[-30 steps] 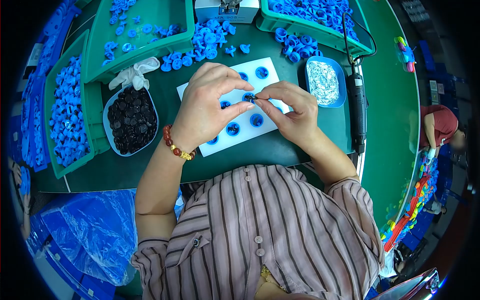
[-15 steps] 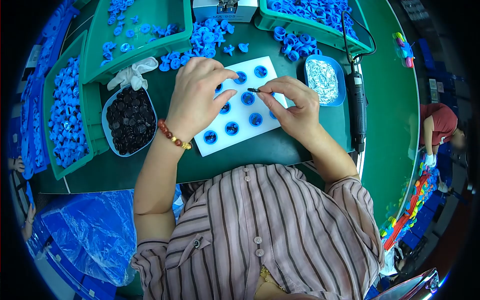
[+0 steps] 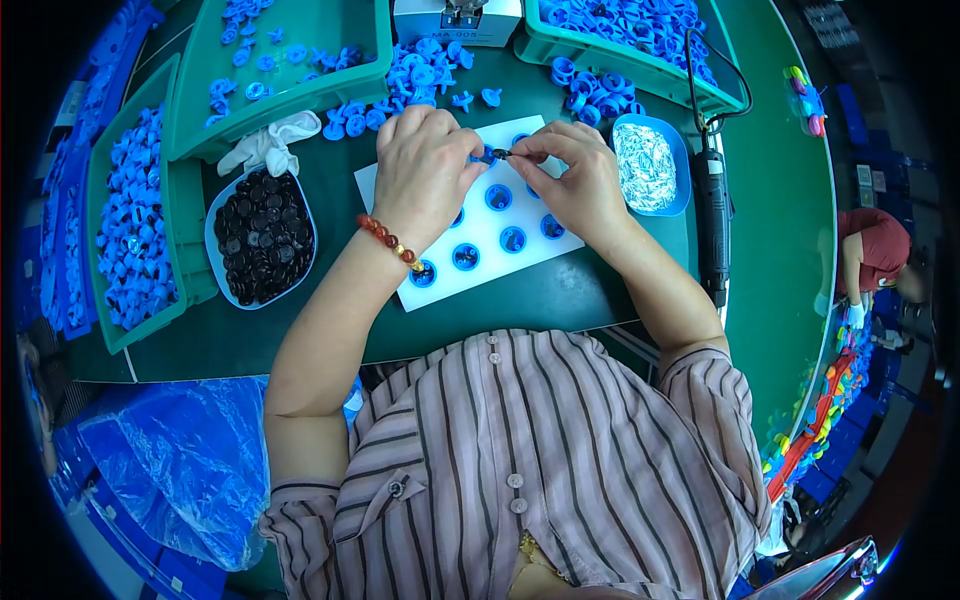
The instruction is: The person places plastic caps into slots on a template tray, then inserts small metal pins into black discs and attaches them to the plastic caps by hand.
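Note:
A white block (image 3: 490, 226) with rows of round holes lies on the green table; blue ring-shaped parts with dark pieces inside sit in the holes. Over its back rows, my right hand (image 3: 580, 185) pinches a small black part (image 3: 501, 154) between thumb and fingertips. My left hand (image 3: 425, 170) is curled over the block's left side, thumb and index close together at the other end of that black part. What lies between the left fingertips is too small to make out. A blue dish of black round caps (image 3: 262, 240) stands left of my left hand.
A dish of small silvery pieces (image 3: 645, 165) and a black electric screwdriver (image 3: 712, 225) lie to the right. Green bins (image 3: 290, 110) of blue parts, loose blue parts (image 3: 420, 72) and a white glove (image 3: 270, 143) surround the block. Another person (image 3: 880, 250) works at far right.
My left hand has moved right and its thumb and index have drawn together. My right hand has carried the black part slightly back and left, so the two hands now meet.

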`<state>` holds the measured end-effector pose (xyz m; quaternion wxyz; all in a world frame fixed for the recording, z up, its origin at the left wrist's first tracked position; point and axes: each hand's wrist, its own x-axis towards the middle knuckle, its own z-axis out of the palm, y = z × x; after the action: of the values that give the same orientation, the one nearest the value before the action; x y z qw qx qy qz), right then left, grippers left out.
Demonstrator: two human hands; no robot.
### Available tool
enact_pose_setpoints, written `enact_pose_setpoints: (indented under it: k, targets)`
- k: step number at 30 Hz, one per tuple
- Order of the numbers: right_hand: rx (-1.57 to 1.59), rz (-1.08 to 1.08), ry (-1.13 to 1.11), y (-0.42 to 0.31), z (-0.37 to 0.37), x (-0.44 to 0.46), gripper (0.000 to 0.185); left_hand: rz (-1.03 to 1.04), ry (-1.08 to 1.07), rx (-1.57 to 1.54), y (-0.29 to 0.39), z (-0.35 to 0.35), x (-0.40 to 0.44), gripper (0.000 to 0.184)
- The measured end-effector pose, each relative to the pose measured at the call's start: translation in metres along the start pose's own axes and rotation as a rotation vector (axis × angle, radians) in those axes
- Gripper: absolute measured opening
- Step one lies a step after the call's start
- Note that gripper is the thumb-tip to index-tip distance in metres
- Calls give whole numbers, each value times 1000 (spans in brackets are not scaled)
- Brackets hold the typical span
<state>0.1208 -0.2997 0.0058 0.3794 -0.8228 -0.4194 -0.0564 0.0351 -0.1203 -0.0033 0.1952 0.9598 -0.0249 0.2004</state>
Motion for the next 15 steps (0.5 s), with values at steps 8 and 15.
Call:
enact_pose_setpoints:
  k: [8, 15]
  targets:
    - [-43, -25, -43, 0, 8, 3, 7, -60, 51, -29, 1, 0, -3, 24]
    - [-112, -111, -29, -2, 11, 2, 8, -117, 83, -78, -6, -22, -7, 24]
